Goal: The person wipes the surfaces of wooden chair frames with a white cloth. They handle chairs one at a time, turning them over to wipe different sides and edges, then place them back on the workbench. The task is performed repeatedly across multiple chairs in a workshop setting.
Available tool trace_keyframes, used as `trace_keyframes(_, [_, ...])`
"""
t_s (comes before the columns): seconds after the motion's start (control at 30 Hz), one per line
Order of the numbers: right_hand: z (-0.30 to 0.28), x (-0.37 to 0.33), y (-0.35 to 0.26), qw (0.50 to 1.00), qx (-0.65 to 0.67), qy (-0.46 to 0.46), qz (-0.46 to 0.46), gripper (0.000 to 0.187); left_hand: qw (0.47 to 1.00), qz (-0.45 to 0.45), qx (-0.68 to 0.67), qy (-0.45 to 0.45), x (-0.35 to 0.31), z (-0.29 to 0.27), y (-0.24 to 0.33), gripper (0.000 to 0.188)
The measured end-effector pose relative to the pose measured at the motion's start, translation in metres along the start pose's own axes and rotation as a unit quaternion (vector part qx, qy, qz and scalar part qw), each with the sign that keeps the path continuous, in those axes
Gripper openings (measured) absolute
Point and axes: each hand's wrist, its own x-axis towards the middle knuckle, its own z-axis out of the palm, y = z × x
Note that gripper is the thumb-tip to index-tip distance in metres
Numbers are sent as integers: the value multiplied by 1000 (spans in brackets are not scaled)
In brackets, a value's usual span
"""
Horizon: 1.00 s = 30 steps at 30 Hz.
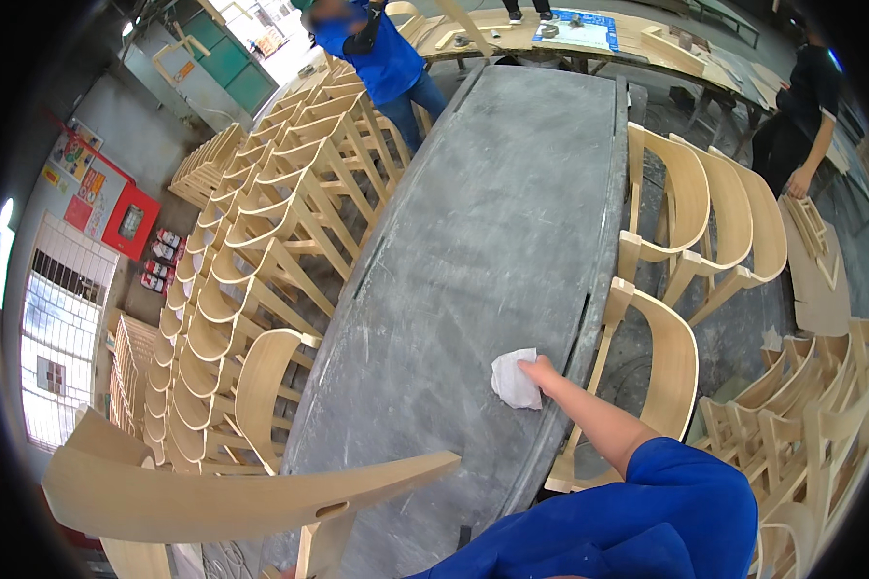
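My right hand (540,372) grips a crumpled white cloth (515,379) at the right side of the long grey table (483,212). The fingers are closed and partly hidden by the cloth. A pale wooden chair frame (251,502) with a broad curved back rail stands at the near left, overlapping the table in view. One slotted joint shows where a leg (324,545) meets it. Of my left hand only a possible sliver shows at the lower edge beside that leg; its fingers are hidden.
Rows of stacked wooden chair frames (290,193) line the table's left side. More chair frames (681,198) stand close along its right edge, near my forearm. One person (386,72) in blue is at the far left, another (801,116) in black at the right.
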Motion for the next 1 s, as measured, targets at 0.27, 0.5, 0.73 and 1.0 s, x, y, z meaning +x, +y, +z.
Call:
trace_keyframes(0.27, [-4, -10, -14, 999, 28, -15, 11, 49, 999, 15, -50, -1, 2, -3, -10, 52])
trace_keyframes(0.5, [-5, -7, -14, 1000, 25, -6, 2, 50, 998, 18, -57, 6, 5, -1, -12, 51])
trace_keyframes(0.73, [-6, -6, -16, 1000, 12, 0, 10, 52, 993, 13, -116, -20, 4, 3, -11, 49])
trace_keyframes(1.0, [-10, -2, -15, 1000, 11, -11, 12, 51, 978, 46, -204, -12, 7, 6, -1, 51])
